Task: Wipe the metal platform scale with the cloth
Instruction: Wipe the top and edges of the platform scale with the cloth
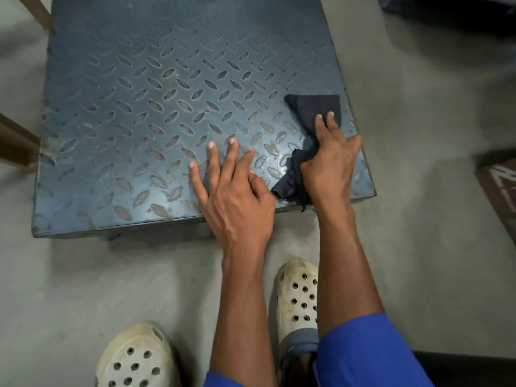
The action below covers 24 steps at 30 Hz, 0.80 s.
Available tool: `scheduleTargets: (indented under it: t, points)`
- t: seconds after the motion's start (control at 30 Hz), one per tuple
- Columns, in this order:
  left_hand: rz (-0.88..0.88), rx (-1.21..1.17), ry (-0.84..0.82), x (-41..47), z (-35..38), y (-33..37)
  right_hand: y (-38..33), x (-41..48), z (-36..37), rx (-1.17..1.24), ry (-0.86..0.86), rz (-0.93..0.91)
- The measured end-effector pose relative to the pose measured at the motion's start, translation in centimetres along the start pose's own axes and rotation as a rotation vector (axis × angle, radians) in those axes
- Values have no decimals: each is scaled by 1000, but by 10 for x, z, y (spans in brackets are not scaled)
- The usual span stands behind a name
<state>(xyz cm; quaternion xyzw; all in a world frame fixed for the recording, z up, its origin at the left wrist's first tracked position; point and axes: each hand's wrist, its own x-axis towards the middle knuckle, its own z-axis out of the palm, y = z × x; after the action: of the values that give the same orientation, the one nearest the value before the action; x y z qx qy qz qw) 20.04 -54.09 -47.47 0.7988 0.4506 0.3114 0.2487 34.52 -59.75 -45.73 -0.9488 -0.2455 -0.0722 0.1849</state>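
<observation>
The metal platform scale (pixel 156 113) is a low blue-grey checker plate on the floor, filling the upper left of the head view. A dark cloth (pixel 310 113) lies on its near right corner, part flat, part bunched by the front edge. My right hand (pixel 331 160) presses the cloth down, fingers stretched over it and thumb out to the right near the plate's right edge. My left hand (pixel 234 191) rests on the plate beside it with straight, spread fingers and holds nothing.
Grey concrete floor (pixel 418 219) surrounds the scale. Wooden pieces (pixel 16 141) stand at its left side. A dark object (pixel 458 18) sits at the far right, a brown patterned mat (pixel 499 188) at the right edge. My two pale perforated clogs (pixel 298 297) stand just in front.
</observation>
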Motion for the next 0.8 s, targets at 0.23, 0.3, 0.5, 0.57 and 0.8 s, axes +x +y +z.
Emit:
scheduleTargets:
  t: [0.23, 0.3, 0.5, 0.57, 0.8]
  points:
    - [-13, -16, -25, 1, -2, 0, 39, 27, -18, -137, 160, 182]
    - [-5, -20, -26, 1, -2, -1, 26, 28, -22, -28, 377, 178]
    - [-1, -18, -8, 1, -1, 0, -26, 2, 5, 75, 172, -267]
    - [7, -26, -13, 1, -2, -1, -7, -2, 10, 50, 108, -157]
    - [3, -48, -24, 1, -3, -2, 22, 3, -15, 0, 290, 83]
